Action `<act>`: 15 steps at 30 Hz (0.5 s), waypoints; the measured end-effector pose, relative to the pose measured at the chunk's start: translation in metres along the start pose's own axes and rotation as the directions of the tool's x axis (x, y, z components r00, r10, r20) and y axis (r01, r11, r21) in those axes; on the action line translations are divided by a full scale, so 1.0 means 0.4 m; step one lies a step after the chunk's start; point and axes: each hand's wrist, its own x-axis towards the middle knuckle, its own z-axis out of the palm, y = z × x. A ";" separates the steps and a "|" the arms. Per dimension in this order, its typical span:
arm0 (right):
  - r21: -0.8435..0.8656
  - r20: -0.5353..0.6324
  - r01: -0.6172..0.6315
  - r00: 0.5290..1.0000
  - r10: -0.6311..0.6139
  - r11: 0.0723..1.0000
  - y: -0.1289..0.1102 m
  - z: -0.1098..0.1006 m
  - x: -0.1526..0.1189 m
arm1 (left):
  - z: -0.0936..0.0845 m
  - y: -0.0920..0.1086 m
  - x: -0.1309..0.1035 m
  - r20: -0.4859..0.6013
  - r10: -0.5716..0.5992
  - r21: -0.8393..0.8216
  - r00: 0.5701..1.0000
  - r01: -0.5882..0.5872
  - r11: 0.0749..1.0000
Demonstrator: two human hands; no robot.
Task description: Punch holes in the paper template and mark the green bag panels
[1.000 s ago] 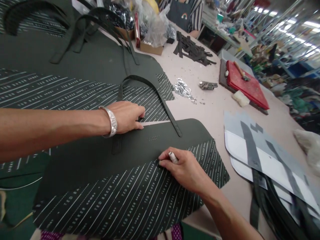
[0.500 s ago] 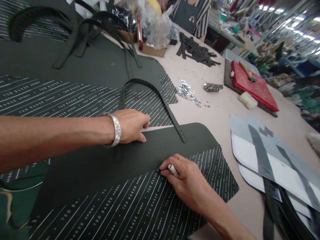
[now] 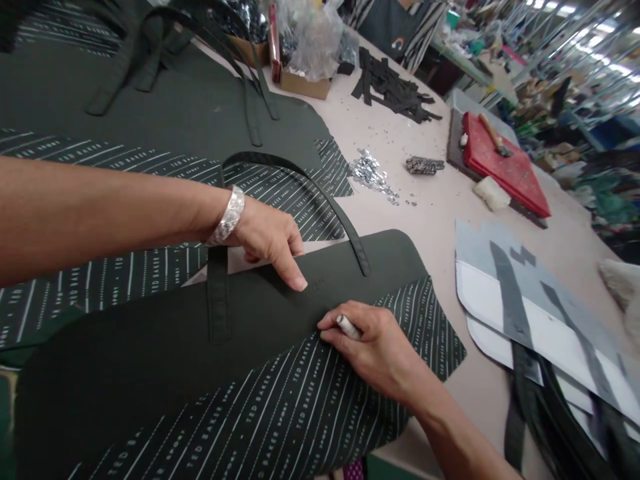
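A dark bag panel point(image 3: 165, 333) lies across the near table, plain above and printed with striped lettering below. A strap handle point(image 3: 320, 187) arches from its upper part. My left hand point(image 3: 270, 237), below a silver bracelet point(image 3: 229, 217), is closed at the panel's top edge. Its thumb presses on the plain part near a faint stamped mark point(image 3: 317, 285), and its other fingers curl beyond the edge. My right hand point(image 3: 367, 340) pinches the panel at the seam between plain and printed parts. A white pen-like stick point(image 3: 349, 327) is tucked in that hand; its tip is hidden.
Another dark panel with straps point(image 3: 200, 100) lies behind. Small silver pieces point(image 3: 373, 175), black strips point(image 3: 395, 90) and a red board point(image 3: 505, 163) bearing a hammer point(image 3: 495, 135) are farther off. White-and-grey pieces with straps point(image 3: 530, 313) lie right. A person in an apron point(image 3: 385, 30) is opposite.
The panel's left end has swung toward the lower left, and its near edge now looks bent up. My left thumb has moved right and farther onto the plain part. My right hand keeps its pinch.
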 end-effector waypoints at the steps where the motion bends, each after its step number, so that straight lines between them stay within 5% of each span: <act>1: -0.016 -0.001 0.024 1.000 -0.024 1.000 0.002 0.002 -0.003 | 0.003 0.002 0.001 0.085 -0.026 -0.085 0.996 0.033 0.996; 4: -0.050 -0.017 0.069 0.997 -0.070 0.996 0.006 0.003 -0.013 | 0.023 0.004 0.006 0.264 -0.078 -0.263 0.961 0.149 0.953; 8: 0.015 0.017 -0.020 1.000 0.019 1.000 0.005 -0.007 -0.022 | 0.055 -0.009 0.015 0.452 0.018 -0.408 0.892 0.188 0.893; 15: 0.069 0.096 -0.113 0.990 0.106 0.991 0.007 -0.022 -0.030 | 0.077 -0.028 0.029 0.422 -0.060 -0.497 0.905 0.286 0.819</act>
